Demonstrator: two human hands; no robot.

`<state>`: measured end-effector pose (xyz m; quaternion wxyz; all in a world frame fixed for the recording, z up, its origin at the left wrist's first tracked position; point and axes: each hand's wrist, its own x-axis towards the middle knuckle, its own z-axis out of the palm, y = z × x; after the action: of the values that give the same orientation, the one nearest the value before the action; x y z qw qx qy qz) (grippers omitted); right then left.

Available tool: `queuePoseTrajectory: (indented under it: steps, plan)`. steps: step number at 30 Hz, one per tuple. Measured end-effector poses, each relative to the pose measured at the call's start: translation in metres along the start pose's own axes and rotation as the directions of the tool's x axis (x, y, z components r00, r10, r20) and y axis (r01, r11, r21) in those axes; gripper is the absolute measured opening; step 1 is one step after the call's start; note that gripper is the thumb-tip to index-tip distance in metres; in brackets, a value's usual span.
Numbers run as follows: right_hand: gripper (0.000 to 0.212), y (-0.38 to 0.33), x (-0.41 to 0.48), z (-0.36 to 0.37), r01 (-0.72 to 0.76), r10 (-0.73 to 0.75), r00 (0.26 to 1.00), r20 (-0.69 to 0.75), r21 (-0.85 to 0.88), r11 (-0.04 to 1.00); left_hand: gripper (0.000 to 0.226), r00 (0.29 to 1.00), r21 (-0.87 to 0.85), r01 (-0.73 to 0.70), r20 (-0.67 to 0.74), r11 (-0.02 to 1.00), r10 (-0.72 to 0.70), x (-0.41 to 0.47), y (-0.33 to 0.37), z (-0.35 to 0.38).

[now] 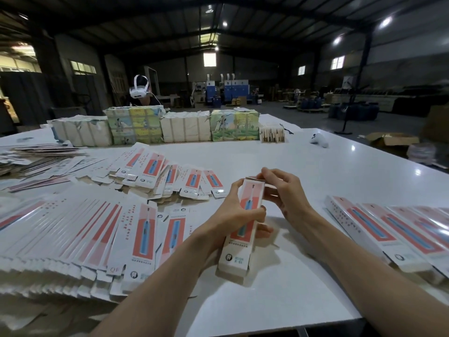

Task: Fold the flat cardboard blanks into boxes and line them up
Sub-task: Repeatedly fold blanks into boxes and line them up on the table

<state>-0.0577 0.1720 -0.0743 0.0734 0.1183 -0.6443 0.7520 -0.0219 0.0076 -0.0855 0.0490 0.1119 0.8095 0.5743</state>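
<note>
The left hand [239, 210] grips the middle of a long white-and-red cardboard box [243, 229] held above the white table [315, 166]. The right hand [284, 190] pinches the box's far end flap

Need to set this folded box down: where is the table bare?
Bare white table lies between the far wrapped paper bundles and the held red-and-white cardboard box, and along the near edge below it. Crowded: flat cardboard blanks left, folded boxes lined right.

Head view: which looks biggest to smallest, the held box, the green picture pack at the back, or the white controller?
1. held box (nearest the camera, which inflates it)
2. green picture pack
3. white controller
</note>
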Motion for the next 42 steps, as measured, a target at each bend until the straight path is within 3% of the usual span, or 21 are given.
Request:
queuePoseTrajectory:
  steps: [5,13,21,32,38,42]
  plan:
    - [0.013,0.002,0.001,-0.001,-0.053,0.054,0.998,-0.014,0.040,0.998,0.092,1.000,-0.071,-0.005,0.026,0.997,0.007,-0.001,-0.001,0.000]
    - [0.015,0.001,0.003,-0.004,-0.094,0.099,0.993,-0.060,0.081,0.992,0.097,0.997,-0.161,-0.029,0.060,0.986,0.040,-0.003,-0.002,0.005]
    - [0.019,0.000,0.004,-0.009,-0.080,0.080,0.997,-0.002,0.040,0.996,0.107,0.996,-0.145,-0.034,0.082,0.989,0.046,-0.002,-0.002,0.004]
    - [0.029,0.008,0.000,0.000,-0.017,0.010,0.989,0.149,0.045,0.999,0.093,0.988,-0.091,-0.063,-0.147,0.994,0.049,0.000,-0.002,-0.003]
    - [0.027,0.009,-0.001,0.001,0.061,-0.060,0.987,0.150,-0.004,0.998,0.092,0.994,-0.249,-0.049,-0.107,0.967,0.023,-0.002,-0.001,-0.003]
    - [0.023,0.010,-0.001,-0.001,0.058,-0.057,0.989,0.134,-0.007,0.998,0.091,0.996,-0.243,-0.038,-0.082,0.969,0.018,-0.004,-0.001,-0.002]
